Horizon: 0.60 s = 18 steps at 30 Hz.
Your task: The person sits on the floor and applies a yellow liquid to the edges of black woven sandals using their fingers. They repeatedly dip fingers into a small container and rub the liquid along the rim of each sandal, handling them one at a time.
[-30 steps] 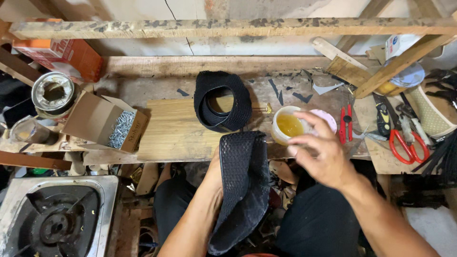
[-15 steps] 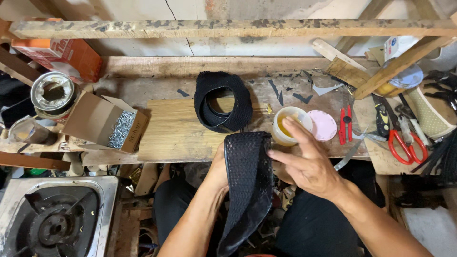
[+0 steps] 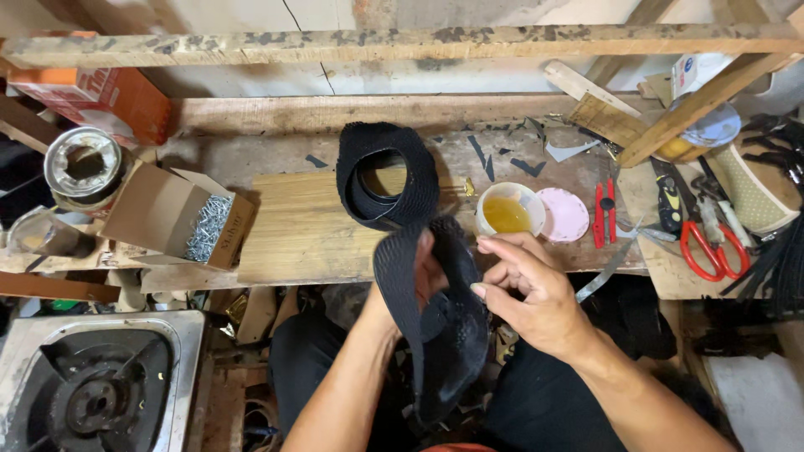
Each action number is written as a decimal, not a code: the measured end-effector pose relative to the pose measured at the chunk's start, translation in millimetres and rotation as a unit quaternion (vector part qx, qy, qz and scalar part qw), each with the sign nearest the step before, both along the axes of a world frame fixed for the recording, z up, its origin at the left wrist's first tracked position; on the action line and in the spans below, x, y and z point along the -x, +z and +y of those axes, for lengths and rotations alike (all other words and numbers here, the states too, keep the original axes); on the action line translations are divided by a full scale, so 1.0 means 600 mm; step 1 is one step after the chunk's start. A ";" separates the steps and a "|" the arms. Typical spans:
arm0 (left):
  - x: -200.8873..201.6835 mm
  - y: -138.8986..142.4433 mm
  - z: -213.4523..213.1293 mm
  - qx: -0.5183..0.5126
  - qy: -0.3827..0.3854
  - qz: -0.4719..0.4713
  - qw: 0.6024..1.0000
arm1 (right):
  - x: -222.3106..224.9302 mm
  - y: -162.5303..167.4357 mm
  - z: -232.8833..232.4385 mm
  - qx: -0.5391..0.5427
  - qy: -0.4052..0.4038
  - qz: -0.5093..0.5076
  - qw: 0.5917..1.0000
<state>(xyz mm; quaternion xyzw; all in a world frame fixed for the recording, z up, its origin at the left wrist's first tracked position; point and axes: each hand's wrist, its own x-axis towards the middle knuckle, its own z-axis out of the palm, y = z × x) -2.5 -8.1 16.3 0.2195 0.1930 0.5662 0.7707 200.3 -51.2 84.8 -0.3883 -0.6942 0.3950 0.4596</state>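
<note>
My left hand (image 3: 425, 272) holds a black mesh fabric piece (image 3: 435, 326) from behind, the piece bent over it and hanging down in front of my lap. Beside the mesh's right edge is my right hand (image 3: 536, 289), fingers curled and touching it, holding nothing that I can see. Just above my right hand a white cup of yellow glue (image 3: 509, 211) stands uncovered on the workbench, its pink lid (image 3: 564, 214) lying to the right. A second black mesh band (image 3: 387, 174), curled into a loop, rests on a wooden board (image 3: 306, 230).
A cardboard box of small nails (image 3: 205, 228) and a metal tin (image 3: 82, 161) sit at left. Red pliers (image 3: 605, 211), red-handled scissors (image 3: 705, 243) and a knife blade (image 3: 605, 272) lie at right. A gas stove (image 3: 92, 389) is at the lower left.
My right hand has drawn back from over the glue cup toward the mesh piece. The mesh has been lifted and bent more over my left hand.
</note>
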 end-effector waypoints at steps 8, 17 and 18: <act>-0.019 -0.045 -0.036 0.199 -0.079 0.003 0.977 | -0.053 -0.002 0.083 -0.126 -0.139 -0.364 0.912; -0.014 -0.062 -0.056 0.222 -0.073 -0.032 0.972 | -0.086 -0.025 0.126 -0.123 -0.149 -0.454 0.870; -0.012 -0.061 -0.060 0.231 -0.071 -0.029 0.970 | -0.088 -0.027 0.116 -0.156 -0.167 -0.428 0.874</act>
